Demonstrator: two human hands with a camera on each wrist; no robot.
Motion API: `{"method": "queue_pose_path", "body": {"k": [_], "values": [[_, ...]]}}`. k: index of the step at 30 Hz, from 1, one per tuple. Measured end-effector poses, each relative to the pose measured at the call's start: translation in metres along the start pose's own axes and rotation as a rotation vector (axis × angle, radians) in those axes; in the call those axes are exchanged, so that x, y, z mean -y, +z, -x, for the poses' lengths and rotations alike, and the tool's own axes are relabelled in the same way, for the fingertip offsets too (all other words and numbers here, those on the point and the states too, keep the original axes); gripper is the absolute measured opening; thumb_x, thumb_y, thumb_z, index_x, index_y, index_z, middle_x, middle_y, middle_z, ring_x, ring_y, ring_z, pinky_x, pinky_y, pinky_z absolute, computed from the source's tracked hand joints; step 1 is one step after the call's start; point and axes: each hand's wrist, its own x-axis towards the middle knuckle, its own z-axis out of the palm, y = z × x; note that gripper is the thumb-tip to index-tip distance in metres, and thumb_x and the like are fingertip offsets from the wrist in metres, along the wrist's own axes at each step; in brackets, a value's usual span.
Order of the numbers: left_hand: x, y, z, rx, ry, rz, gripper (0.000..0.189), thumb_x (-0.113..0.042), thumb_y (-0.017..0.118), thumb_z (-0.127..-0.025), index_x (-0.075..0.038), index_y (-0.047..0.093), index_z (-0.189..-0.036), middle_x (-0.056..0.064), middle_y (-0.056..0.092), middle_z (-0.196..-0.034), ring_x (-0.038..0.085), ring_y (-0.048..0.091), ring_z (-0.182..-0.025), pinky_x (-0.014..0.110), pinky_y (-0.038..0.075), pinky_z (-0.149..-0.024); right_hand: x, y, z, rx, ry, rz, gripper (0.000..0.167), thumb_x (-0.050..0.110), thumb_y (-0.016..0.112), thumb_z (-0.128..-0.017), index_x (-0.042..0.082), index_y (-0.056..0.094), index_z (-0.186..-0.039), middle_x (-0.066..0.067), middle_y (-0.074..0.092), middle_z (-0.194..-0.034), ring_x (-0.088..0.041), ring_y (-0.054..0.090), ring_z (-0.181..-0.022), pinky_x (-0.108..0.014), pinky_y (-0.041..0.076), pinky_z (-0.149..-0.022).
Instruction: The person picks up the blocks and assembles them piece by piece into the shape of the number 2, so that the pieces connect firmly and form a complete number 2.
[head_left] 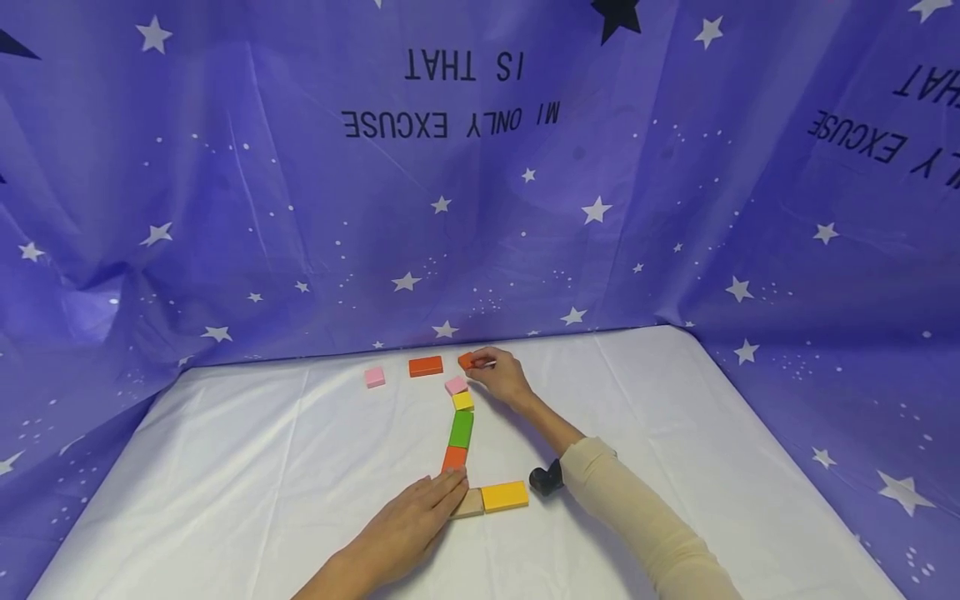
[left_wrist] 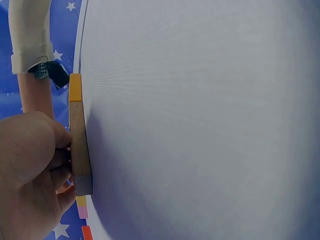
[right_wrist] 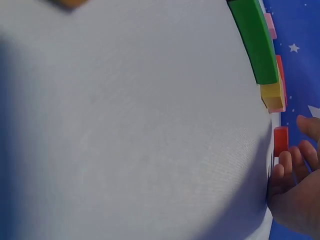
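Note:
My left hand (head_left: 408, 521) lies over the corner of a line of blocks. Its fingertips rest on the plain wooden block (left_wrist: 80, 142) and at the near end of an orange-red block (head_left: 454, 458). A yellow-orange block (head_left: 506, 496) adjoins the wooden one on the right. From the orange-red block the line runs away through a green block (head_left: 461, 429), a small yellow block (head_left: 463, 401) and a pink block (head_left: 456, 385). At the far side my right hand (head_left: 501, 377) reaches a small orange-red block (right_wrist: 281, 141), fingertips right at it, thumb and fingers apart.
Another orange-red block (head_left: 426, 367) and a pink block (head_left: 374, 377) lie near the table's back edge. A black device (head_left: 547, 478) shows at the right sleeve. The white cloth-covered table (head_left: 225, 483) meets a purple star-patterned curtain (head_left: 480, 233) behind.

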Motion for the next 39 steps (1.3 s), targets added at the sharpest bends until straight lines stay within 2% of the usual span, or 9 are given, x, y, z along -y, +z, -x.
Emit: {"method": "queue_pose_path", "body": {"k": [4,13,20,25,32,39], "values": [[-0.001,0.000,0.000,0.002,-0.003,-0.003,0.048,-0.012,0.059,-0.100,0.000,0.049,-0.145,0.012,0.042,-0.154,0.024,0.041,-0.140,0.043,0.038,-0.111,0.000,0.000,-0.002,-0.017,0.032,-0.003,0.031,0.009,0.080,-0.084,-0.001,0.070,-0.112,-0.011,0.070,-0.102,-0.026,0.066,-0.096,-0.035,0.055,-0.084],[-0.001,-0.001,0.000,0.021,-0.013,0.002,0.049,-0.012,0.058,-0.101,-0.002,0.048,-0.147,0.010,0.041,-0.155,0.023,0.040,-0.141,0.043,0.038,-0.111,0.002,0.001,-0.009,-0.015,0.088,0.075,0.039,0.011,0.081,-0.082,-0.002,0.068,-0.116,-0.014,0.068,-0.106,-0.029,0.062,-0.102,-0.039,0.052,-0.089],[0.000,0.002,0.001,-0.034,0.015,-0.027,0.047,-0.012,0.059,-0.100,0.000,0.051,-0.144,0.012,0.045,-0.152,0.024,0.044,-0.138,0.042,0.041,-0.109,0.004,0.003,-0.016,0.018,0.132,0.130,0.040,0.014,0.080,-0.084,-0.001,0.067,-0.119,-0.012,0.067,-0.107,-0.025,0.061,-0.097,-0.035,0.051,-0.086],[0.000,0.002,0.001,-0.044,0.018,-0.030,0.047,-0.012,0.060,-0.099,0.000,0.051,-0.144,0.012,0.045,-0.151,0.024,0.045,-0.137,0.042,0.041,-0.109,0.010,0.003,-0.018,0.042,0.131,0.171,0.040,0.015,0.080,-0.084,-0.001,0.067,-0.119,-0.011,0.068,-0.104,-0.023,0.060,-0.092,-0.033,0.051,-0.082],[-0.001,0.000,0.001,-0.024,0.009,-0.011,0.047,-0.012,0.058,-0.100,0.000,0.050,-0.145,0.012,0.043,-0.153,0.024,0.043,-0.139,0.043,0.040,-0.110,0.012,0.006,-0.022,0.072,0.097,0.244,0.037,0.015,0.078,-0.085,-0.001,0.068,-0.116,-0.011,0.068,-0.099,-0.022,0.060,-0.088,-0.031,0.051,-0.080],[-0.001,0.000,0.001,-0.023,0.009,-0.021,0.048,-0.011,0.058,-0.100,0.000,0.049,-0.145,0.012,0.043,-0.153,0.024,0.042,-0.139,0.043,0.039,-0.110,0.016,0.008,-0.026,0.103,0.058,0.298,0.036,0.012,0.076,-0.086,0.000,0.069,-0.119,-0.013,0.069,-0.105,-0.024,0.060,-0.091,-0.032,0.050,-0.083]]}}
